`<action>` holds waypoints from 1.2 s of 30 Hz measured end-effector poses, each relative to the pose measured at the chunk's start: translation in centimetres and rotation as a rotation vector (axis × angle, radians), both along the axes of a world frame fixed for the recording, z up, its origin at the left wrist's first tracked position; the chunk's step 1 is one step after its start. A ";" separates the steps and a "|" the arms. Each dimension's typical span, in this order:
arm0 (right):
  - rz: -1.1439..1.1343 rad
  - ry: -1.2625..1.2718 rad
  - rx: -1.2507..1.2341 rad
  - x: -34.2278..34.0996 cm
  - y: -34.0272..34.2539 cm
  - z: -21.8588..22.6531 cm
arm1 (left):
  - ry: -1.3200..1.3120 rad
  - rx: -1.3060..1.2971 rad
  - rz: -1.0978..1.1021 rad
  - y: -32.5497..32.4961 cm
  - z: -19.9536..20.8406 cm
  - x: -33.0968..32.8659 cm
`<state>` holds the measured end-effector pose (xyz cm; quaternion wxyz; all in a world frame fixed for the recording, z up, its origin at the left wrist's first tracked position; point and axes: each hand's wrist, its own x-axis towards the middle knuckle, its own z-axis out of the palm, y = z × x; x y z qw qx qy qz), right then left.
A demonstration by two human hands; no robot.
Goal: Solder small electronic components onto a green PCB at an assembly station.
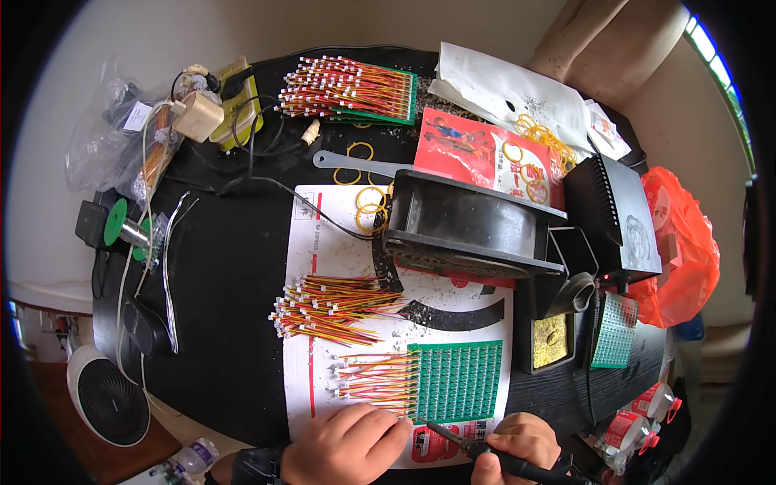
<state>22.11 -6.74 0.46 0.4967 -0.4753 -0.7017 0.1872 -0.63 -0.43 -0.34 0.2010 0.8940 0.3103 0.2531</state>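
My right hand (524, 443) grips a soldering iron (449, 434), its tip pointing left to the near left corner of a green circuit board panel (459, 380). By that same corner, my left hand (349, 443) is closed with its fingers curled and pressed together; what they hold is hidden. Red, yellow and dark wires (376, 380) with white connectors stretch left from the panel's left edge, just beyond my left hand. A loose pile of similar wires (335, 307) lies farther back on the white printed sheet (301, 388).
A black fan (473, 222) stands behind the panel. To its right are a soldering station (614, 218) and a yellow sponge (551, 339) in a holder. Wired boards (352, 89) are stacked at the back. A solder spool (121, 225) and a small round fan (109, 396) sit left.
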 end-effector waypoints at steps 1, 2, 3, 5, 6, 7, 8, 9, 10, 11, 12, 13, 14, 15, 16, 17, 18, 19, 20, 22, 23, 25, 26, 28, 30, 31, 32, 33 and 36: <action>-0.001 0.010 -0.008 0.0 0.0 0.1 | -0.001 0.000 0.000 0.0 0.0 0.1; -0.003 0.020 -0.016 -0.1 0.0 0.2 | -0.008 -0.005 0.004 0.0 0.1 0.2; -0.002 0.021 -0.017 0.0 0.0 -0.1 | -0.013 -0.009 0.007 0.1 0.1 0.2; 0.048 -0.114 0.086 0.3 0.1 -0.6 | -0.005 -0.035 -0.003 0.4 0.1 0.1; 0.048 -0.114 0.086 0.2 0.0 -0.4 | 0.001 -0.058 -0.014 0.5 0.2 0.2; 0.024 -0.059 0.051 0.0 0.0 -0.2 | 0.001 -0.058 -0.014 0.4 0.1 0.2; 0.000 -0.003 0.016 0.0 0.0 0.0 | -0.011 -0.053 -0.009 0.3 0.0 0.3; 0.000 -0.003 0.015 -0.1 0.0 -0.1 | -0.023 -0.048 -0.002 0.3 -0.2 0.3; 0.002 -0.015 0.023 0.0 0.0 -0.3 | -0.023 -0.050 -0.002 0.4 -0.2 0.3; 0.003 -0.027 0.031 0.0 0.1 -0.4 | -0.020 -0.055 -0.004 0.4 -0.3 0.3; 0.004 -0.026 0.029 -0.1 0.1 -0.4 | -0.018 -0.061 -0.006 0.5 -0.4 0.2; -0.001 -0.017 0.028 -0.1 0.2 -0.5 | -0.015 -0.062 -0.007 0.5 -0.4 0.3; -0.006 -0.008 0.026 0.0 0.3 -0.5 | -0.013 -0.067 -0.008 0.5 -0.5 0.4; -0.006 -0.010 0.029 -0.1 0.3 -0.3 | -0.016 -0.067 -0.010 0.4 -0.4 0.4; -0.008 -0.008 0.025 -0.2 0.2 -0.1 | -0.018 -0.064 -0.009 0.4 -0.2 0.3; -0.010 -0.006 0.020 -0.3 0.2 0.1 | -0.021 -0.060 -0.012 0.4 -0.1 0.2; -0.010 -0.004 0.018 -0.2 0.2 0.0 | -0.021 -0.059 -0.014 0.4 -0.1 0.2; -0.009 -0.021 0.025 -0.1 0.2 -0.1 | -0.020 -0.060 -0.014 0.5 -0.1 0.3; -0.009 -0.038 0.032 -0.1 0.2 -0.2 | -0.016 -0.055 -0.020 0.6 -0.1 0.3; -0.010 -0.014 0.008 -0.2 0.4 0.0 | -0.012 -0.051 -0.026 0.6 -0.2 0.2; -0.011 0.010 -0.014 -0.2 0.5 0.0 | -0.010 -0.057 -0.023 0.6 -0.2 0.2; -0.014 -0.004 -0.002 -0.2 0.4 -0.1 | -0.006 -0.062 -0.020 0.6 -0.1 0.2; -0.018 -0.019 0.011 -0.1 0.3 -0.1 | -0.004 -0.064 -0.028 0.6 0.0 0.3; -0.009 -0.024 0.004 -0.1 0.4 0.1 | -0.005 -0.066 -0.035 0.6 -0.1 0.2; -0.001 -0.028 -0.003 -0.1 0.4 0.1 | -0.009 -0.064 -0.031 0.6 -0.2 0.1; 0.007 0.043 0.003 0.0 0.2 0.0 | -0.009 -0.065 -0.031 0.4 -0.2 0.2; 0.016 0.113 0.009 0.0 0.0 -0.2 | -0.015 -0.045 -0.012 0.3 -0.2 0.3; 0.016 0.115 0.009 0.3 -0.2 -0.6 | -0.019 -0.025 0.008 0.2 -0.1 0.3; 0.021 -0.110 0.182 0.6 -0.7 -1.5 | -0.006 -0.036 -0.002 0.1 -0.1 0.2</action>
